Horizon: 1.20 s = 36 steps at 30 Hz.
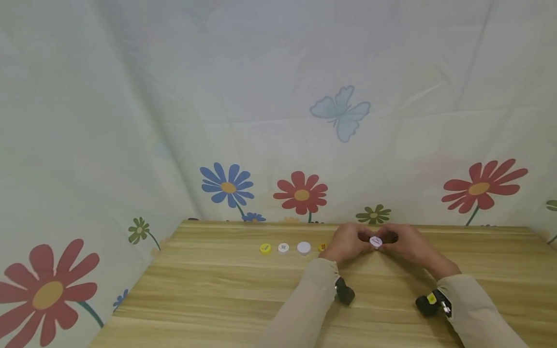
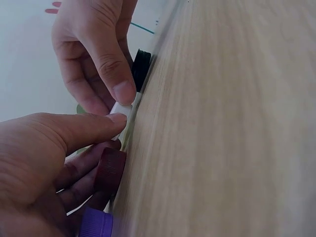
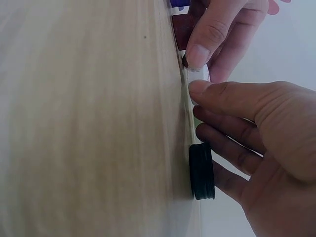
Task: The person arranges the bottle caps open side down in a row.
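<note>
Both hands pinch a small white bottle cap [image 1: 376, 241] with a purple mark on its face, near the table's far edge. My left hand [image 1: 348, 241] holds it from the left, thumb on the side facing me. From the right, my right hand [image 1: 406, 241] grips the same cap by thumb and fingers. A dark red cap [image 2: 109, 170] stands by the left fingers, with a purple cap [image 2: 96, 223] beyond it. By the right fingers is a black cap [image 3: 201, 172], hidden in the head view. The white cap's far side is covered by fingers.
A row on the wooden table [image 1: 217, 290] left of the hands has a yellow cap [image 1: 265, 248], a white cap [image 1: 284, 248] with a square print, a larger white cap [image 1: 303, 248] and a partly hidden yellow cap [image 1: 322, 247]. A flowered cloth [image 1: 261, 121] hangs behind.
</note>
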Available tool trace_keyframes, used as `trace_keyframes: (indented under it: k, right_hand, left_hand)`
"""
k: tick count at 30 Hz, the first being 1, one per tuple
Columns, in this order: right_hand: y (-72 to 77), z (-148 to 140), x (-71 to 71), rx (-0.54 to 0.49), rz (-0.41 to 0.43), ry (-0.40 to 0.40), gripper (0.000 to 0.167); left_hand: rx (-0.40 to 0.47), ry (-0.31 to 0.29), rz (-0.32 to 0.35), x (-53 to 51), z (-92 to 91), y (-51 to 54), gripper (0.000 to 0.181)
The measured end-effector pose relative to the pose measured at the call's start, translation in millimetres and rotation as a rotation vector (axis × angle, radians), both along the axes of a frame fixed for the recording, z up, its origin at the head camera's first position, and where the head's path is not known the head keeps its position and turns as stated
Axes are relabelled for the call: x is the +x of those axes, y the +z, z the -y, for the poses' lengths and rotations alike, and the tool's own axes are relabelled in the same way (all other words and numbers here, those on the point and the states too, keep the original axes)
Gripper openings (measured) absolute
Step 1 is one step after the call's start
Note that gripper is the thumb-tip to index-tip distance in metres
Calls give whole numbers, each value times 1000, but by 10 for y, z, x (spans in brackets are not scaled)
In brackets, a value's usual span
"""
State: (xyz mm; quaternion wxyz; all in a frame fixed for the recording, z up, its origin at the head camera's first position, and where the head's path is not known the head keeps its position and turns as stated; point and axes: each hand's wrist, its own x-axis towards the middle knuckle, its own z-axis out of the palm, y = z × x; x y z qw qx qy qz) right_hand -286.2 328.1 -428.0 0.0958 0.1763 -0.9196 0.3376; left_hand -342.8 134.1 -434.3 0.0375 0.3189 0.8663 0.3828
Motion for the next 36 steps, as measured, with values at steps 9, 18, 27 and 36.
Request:
trace_keyframes:
  k: [9, 18, 27, 36]
  right_hand:
    - [30, -15, 15, 15, 10, -1, 20]
    - [44, -34, 13, 24, 12, -8, 20]
    - [82, -37, 34, 35, -7, -56, 19]
    - [160, -121, 102, -4, -4, -93, 25]
  left_hand:
    - [-40, 12, -7, 4, -43, 18, 23]
    - [-40, 16, 1, 24, -62, 46, 22]
    - [-50, 46, 35, 14, -66, 50, 26]
    - [-59, 35, 8, 16, -206, 54, 32]
